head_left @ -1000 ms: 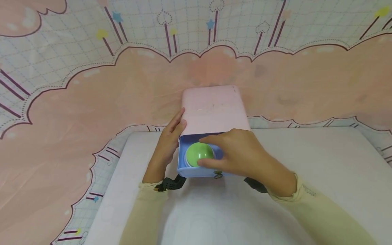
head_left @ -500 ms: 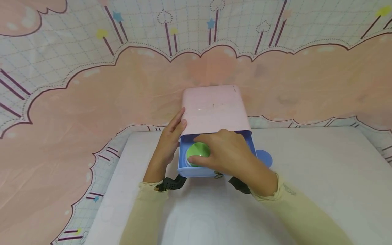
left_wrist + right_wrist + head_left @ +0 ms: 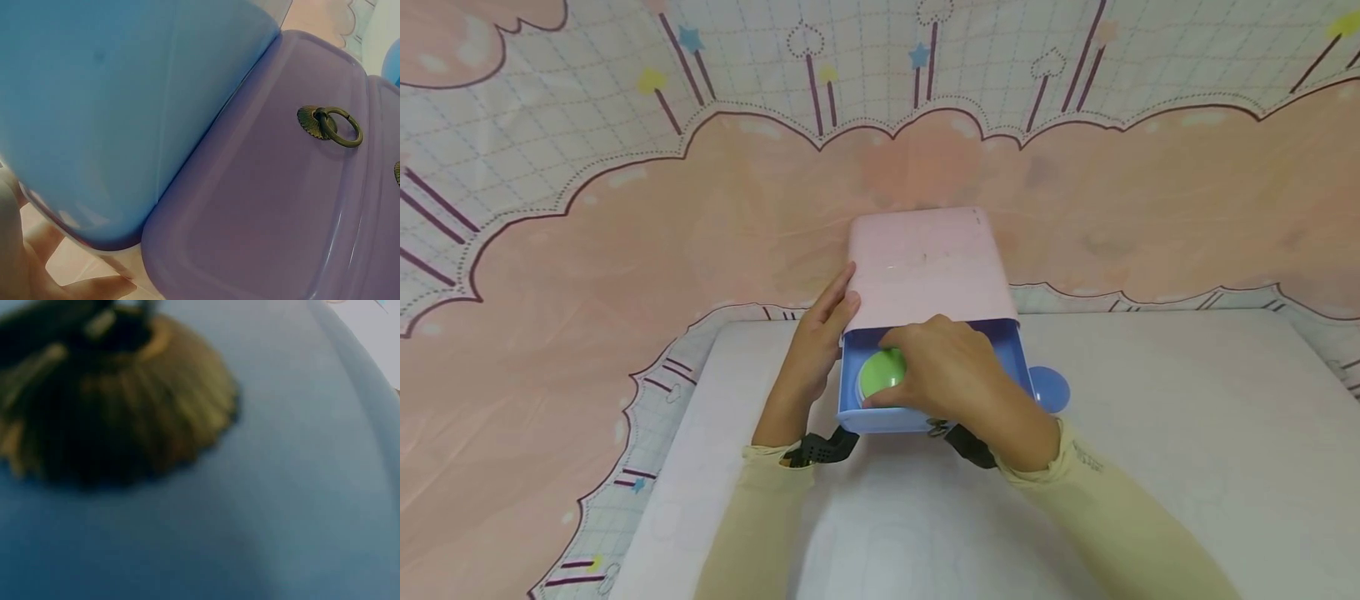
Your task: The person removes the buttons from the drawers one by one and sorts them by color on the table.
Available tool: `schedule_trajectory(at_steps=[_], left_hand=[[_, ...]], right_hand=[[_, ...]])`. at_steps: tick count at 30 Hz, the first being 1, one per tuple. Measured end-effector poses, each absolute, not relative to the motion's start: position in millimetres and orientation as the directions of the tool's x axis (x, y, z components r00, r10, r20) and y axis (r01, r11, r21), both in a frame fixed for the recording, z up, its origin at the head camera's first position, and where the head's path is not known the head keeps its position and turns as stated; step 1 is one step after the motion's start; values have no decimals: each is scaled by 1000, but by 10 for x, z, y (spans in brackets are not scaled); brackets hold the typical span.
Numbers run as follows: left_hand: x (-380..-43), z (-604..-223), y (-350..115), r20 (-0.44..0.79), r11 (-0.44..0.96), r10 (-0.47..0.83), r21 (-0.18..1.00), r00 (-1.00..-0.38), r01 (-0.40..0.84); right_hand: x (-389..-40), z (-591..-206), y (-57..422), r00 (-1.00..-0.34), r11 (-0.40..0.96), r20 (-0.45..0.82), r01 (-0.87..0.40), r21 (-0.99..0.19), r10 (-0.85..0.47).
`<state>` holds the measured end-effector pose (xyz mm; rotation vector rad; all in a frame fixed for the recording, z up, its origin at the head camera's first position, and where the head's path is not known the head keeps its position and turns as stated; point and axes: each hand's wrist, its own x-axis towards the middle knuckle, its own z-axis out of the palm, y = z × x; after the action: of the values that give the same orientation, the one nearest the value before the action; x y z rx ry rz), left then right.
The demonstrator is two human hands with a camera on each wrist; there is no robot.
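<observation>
A small drawer cabinet with a pink top [image 3: 928,271] stands at the back of the table, its upper blue drawer [image 3: 1011,354] pulled out. Inside the drawer, at its left, sits a round thing with a glossy green dome [image 3: 883,371] and a pale rim. My right hand [image 3: 947,367] reaches in from the right, thumb and fingers curved round the dome, hiding its right part. My left hand [image 3: 812,350] rests against the cabinet's left side with fingers extended. A brass ring pull [image 3: 937,427] hangs on the drawer front; its shell-shaped base [image 3: 131,406] fills much of the right wrist view.
A blue round thing [image 3: 1049,389] lies on the white table [image 3: 1165,433] just right of the drawer. Below the blue drawer, the left wrist view shows a closed purple drawer [image 3: 250,187] with its own ring pull [image 3: 340,127]. A patterned cloth [image 3: 760,208] hangs behind.
My right hand has moved left and closed in round the green dome, bringing the blue round thing beside the drawer into view. The left hand and the cabinet stay put.
</observation>
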<state>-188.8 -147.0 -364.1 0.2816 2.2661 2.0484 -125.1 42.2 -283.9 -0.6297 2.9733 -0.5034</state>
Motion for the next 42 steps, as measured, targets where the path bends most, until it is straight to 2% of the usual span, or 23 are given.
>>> schedule_trajectory(at_steps=[23, 42], left_hand=[[-1899, -3652, -1469, 61, 91, 182, 993, -981, 79], [-1891, -3649, -1449, 72, 141, 162, 985, -984, 95]], right_hand=[[-1300, -2842, 453, -927, 881, 19, -363, -302, -375], [-1175, -2604, 751, -937, 880, 120, -348, -322, -327]])
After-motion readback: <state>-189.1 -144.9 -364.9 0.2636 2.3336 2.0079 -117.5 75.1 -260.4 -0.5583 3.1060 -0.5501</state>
